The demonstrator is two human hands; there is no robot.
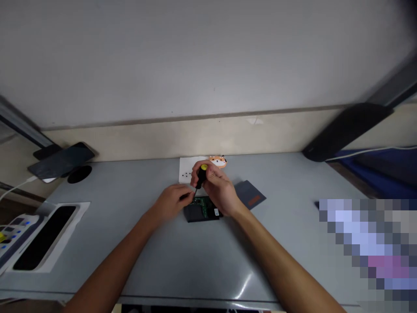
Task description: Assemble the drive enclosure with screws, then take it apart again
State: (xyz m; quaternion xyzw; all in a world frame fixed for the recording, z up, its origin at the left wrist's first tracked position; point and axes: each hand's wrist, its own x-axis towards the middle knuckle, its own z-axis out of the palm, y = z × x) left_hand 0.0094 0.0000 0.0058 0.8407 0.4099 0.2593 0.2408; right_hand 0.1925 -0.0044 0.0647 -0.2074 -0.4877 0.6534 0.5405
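My right hand (223, 191) is wrapped round a small screwdriver (201, 177) with a black handle and a yellow cap. Its thin shaft points down at the upper left part of a flat dark device (195, 214), where a green circuit board shows. My left hand (171, 202) is at the device's upper left corner. Its thumb and fingers are drawn together close to the screwdriver's tip; what they pinch, if anything, is hidden. Behind my hands lies a white sheet (185, 166) with several tiny dark screws on it.
A dark grey panel (249, 194) lies right of the device, and a dog-face item (217, 161) beside the white sheet. On the left are a phone (45, 239), a phone on a stand (63, 161) and a power strip (14, 237). A black cylinder (345, 130) stands back right.
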